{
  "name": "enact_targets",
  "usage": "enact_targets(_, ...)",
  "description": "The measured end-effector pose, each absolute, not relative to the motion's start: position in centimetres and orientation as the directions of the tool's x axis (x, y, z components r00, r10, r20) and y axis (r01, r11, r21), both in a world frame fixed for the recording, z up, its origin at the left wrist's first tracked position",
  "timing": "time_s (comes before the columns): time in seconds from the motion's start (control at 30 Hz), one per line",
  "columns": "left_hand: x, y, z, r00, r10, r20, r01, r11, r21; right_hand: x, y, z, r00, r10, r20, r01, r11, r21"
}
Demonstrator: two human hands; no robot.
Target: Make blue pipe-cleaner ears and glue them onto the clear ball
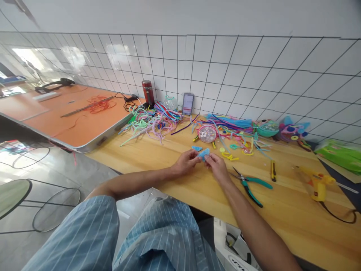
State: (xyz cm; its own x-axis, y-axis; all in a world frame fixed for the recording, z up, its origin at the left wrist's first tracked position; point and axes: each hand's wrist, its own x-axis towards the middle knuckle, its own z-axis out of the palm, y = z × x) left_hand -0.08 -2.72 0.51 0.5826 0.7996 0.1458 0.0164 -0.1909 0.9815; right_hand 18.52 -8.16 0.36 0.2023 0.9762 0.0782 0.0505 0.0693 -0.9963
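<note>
Both my hands meet over the wooden table (180, 180) and pinch one small light-blue pipe-cleaner piece (204, 153). My left hand (186, 162) grips its left end, my right hand (216, 165) its right end. A second small blue piece (196, 148) lies just beyond my fingers. Behind it sits a round pink sequin-filled ornament (207, 134). Green-handled pliers (249, 185) lie on the table close to my right wrist.
A tangle of coloured pipe cleaners (152, 122) spreads along the wall. A yellow utility knife (273, 170) and a yellow glue gun (318, 184) lie at the right. A red flask (148, 92) stands by the tiles. An orange table (70, 113) adjoins on the left.
</note>
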Motion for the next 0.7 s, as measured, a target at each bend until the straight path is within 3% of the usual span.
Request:
enact_targets(0.33, 2.6, 0.5, 1.7, 0.674, 0.710, 0.203, -0.045, -0.235, 0.971, 20.2, -8.4, 1.5, 0.370, 0.922, 0.115, 0.109, 0.080, -0.991)
enact_targets(0.4, 2.8, 2.1, 2.4, 0.633, 0.694, 0.344, -0.054, -0.404, 0.913, 21.5, -7.6, 2.6, 0.434, 0.890, 0.137, 0.153, 0.077, -0.985)
enact_targets(0.47, 3.3, 4.5, 3.0, 0.517, 0.639, 0.570, -0.044, -0.645, 0.763, 23.0, -6.0, 4.0, 0.500, 0.849, 0.172, 0.208, 0.075, -0.975)
enact_targets(0.53, 4.1, 7.3, 3.3, 0.463, 0.560, 0.688, -0.009, -0.772, 0.635, 24.5, -3.8, 5.2, 0.554, 0.805, 0.213, 0.264, 0.073, -0.962)
enact_targets(0.6, 5.2, 9.8, 3.0, 0.486, 0.545, 0.683, 0.043, -0.796, 0.604, 25.6, -1.4, 5.9, 0.590, 0.770, 0.243, 0.311, 0.060, -0.948)
enact_targets(0.7, 6.6, 12.1, 1.7, 0.540, 0.593, 0.598, 0.071, -0.740, 0.669, 26.2, 1.4, 5.8, 0.606, 0.754, 0.253, 0.347, 0.035, -0.937)
